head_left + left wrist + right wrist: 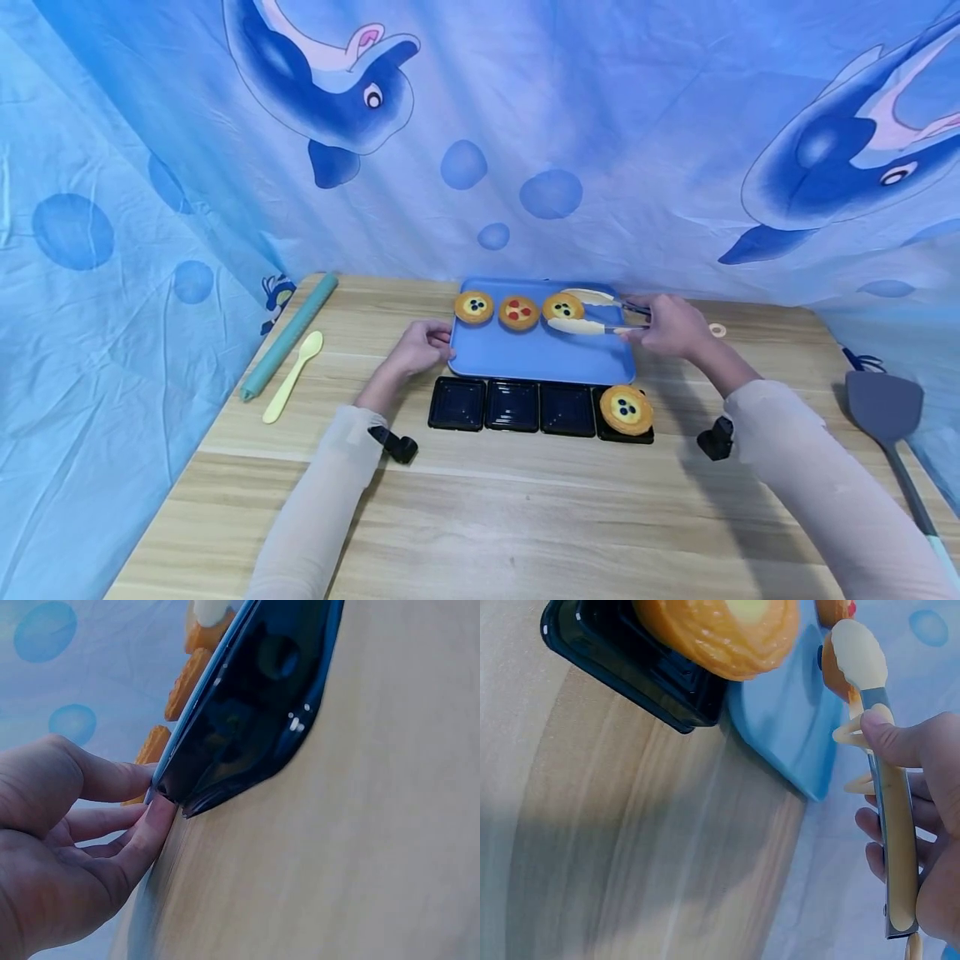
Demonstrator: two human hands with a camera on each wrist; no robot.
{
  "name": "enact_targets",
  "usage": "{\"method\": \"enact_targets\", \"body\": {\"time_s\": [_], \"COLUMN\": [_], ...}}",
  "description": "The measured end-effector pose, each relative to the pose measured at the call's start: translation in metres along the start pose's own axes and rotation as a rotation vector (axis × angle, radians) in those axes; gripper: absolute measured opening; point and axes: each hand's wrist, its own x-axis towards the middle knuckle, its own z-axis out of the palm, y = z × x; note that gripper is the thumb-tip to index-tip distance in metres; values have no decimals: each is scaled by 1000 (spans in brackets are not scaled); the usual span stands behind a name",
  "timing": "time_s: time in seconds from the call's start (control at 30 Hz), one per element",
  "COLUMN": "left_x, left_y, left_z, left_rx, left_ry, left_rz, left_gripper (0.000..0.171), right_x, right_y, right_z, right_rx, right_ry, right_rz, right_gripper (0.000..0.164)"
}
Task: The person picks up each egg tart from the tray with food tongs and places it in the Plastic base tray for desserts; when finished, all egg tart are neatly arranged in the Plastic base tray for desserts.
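My right hand [671, 325] grips a pair of tongs [892, 832] with cream tips. The tong tips stand on either side of a blueberry-topped tart [562, 307] at the right of the row on a blue tray [540, 357]. Beside it on the tray are a tart with red pieces [519, 313] and another blueberry tart [473, 307]. At the tray's left edge, my left hand [422, 346] pinches the rim between thumb and fingers, as the left wrist view shows. In front of the tray, a larger blueberry tart [626, 410] sits in the rightmost compartment of a black container [513, 406].
A teal rolling pin [289, 335] and a pale yellow spoon [294, 377] lie at the left. A grey spatula [887, 408] lies at the right edge of the table [480, 525]. A small cream ring [717, 330] rests behind the right hand. A blue curtain hangs behind the table.
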Motion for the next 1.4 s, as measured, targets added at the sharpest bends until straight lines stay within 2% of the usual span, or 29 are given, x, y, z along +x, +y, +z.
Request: {"method": "enact_targets", "body": {"time_s": [0.37,0.63,1.0,1.27,1.4], "left_x": [1,-2,0,0,-1], "left_y": [-2,-1,-1,-3,-1], "left_z": [1,0,0,-1,0], "left_rx": [7,11,5,13,15], "left_ry": [-1,0,-8,-1,1], "left_rz": [0,-6,0,6,10], "left_gripper": [45,47,47,48,47], "right_x": [-10,-23,-56,-78,-87], "right_y": [-10,-20,-26,-34,-38], "right_z": [-25,-36,-43,-46,-45], "right_rx": [21,16,-9,-24,-21], "right_ry": [23,87,167,146,147], "right_rz": [-1,-35,-149,-155,-184], "right_gripper": [69,69,63,63,63]}}
